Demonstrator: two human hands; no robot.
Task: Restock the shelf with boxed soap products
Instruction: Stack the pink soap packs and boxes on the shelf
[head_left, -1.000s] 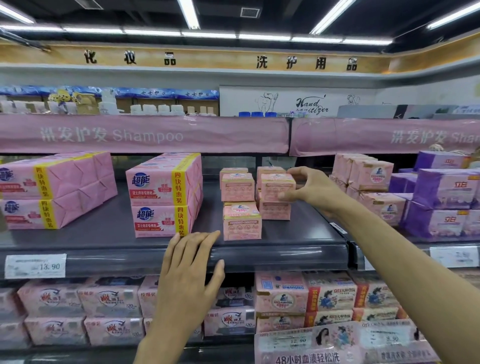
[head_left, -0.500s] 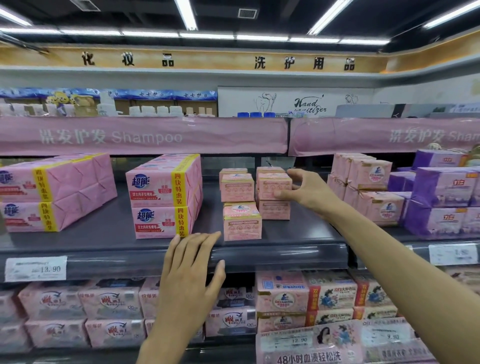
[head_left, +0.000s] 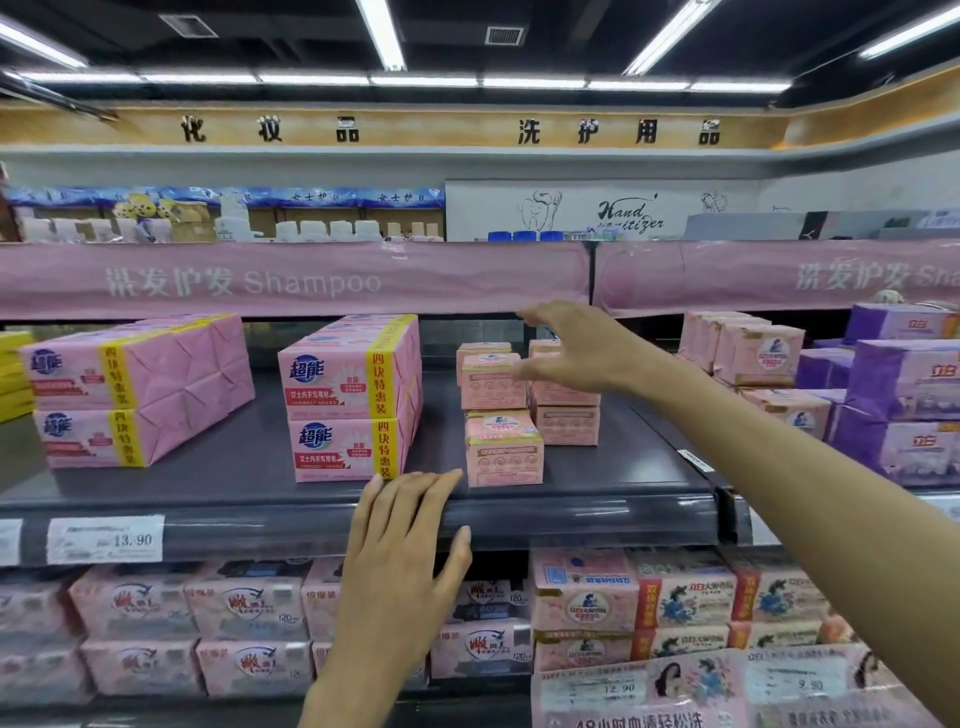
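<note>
Right hand (head_left: 576, 348) outstretched, fingers (head_left: 545, 315) apparently spread

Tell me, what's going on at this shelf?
A person is stocking small pink soap boxes on the dark middle shelf. The right hand is open with fingers spread in front of the right-hand stack, nothing in its grip. The left hand lies flat on the shelf's front edge. Bigger pink multipacks sit to the left.

left hand (head_left: 400, 566) flat on shelf (head_left: 218, 470); right hand (head_left: 579, 351) spread near soap boxes (head_left: 504, 452)
</note>
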